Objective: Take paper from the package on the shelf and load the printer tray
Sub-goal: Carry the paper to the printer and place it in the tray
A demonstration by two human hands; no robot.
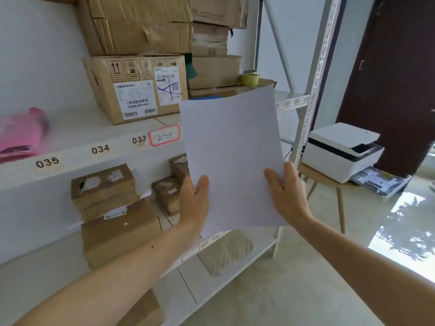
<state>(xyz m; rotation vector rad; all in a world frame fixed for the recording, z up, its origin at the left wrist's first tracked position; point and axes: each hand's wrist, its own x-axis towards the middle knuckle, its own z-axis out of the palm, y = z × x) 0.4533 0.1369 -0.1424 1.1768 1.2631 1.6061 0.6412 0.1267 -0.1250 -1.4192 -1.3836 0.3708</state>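
With the thin stack of blank white paper (231, 158) clamped upright at its lower edges between the left hand (194, 198) and right hand (286, 191) in front of the shelf, the carry appears underway, and next comes a turn toward the white boxy printer (342, 150) on the wooden stool at right.

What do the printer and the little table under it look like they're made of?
Printer: apparently plastic, smooth matte white casing with a dark band. Table: probably wood, pale tan top and slim splayed legs; grain too blurred to confirm.
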